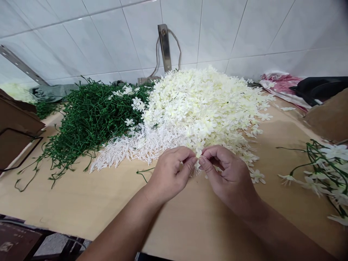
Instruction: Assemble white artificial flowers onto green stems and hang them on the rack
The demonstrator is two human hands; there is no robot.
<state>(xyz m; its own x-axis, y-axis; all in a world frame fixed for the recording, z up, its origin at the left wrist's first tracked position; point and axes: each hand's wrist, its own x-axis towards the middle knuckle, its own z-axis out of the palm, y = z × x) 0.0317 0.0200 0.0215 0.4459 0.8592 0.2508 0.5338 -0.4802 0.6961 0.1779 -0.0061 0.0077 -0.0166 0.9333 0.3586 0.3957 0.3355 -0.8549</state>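
Note:
My left hand [171, 174] and my right hand [231, 177] meet at the front of a large heap of white artificial flower heads [206, 101]. Thumb and forefinger of each are pinched together on a small pale artificial flower [199, 155], which the fingertips partly hide. Just behind and left of my left hand lies a pile of thin white stamens [141, 143]. Further left is a mound of green plastic stems [92, 112]. One loose green stem [141, 174] rests on the table beside my left wrist.
Flowers on green stems [323, 177] lie at the right of the wooden table [108, 206]. A cardboard box [16, 123] with a black wire stands at the left. Behind are a metal bracket [164, 49], a red-and-white cloth [282, 87] and a tiled wall [223, 32].

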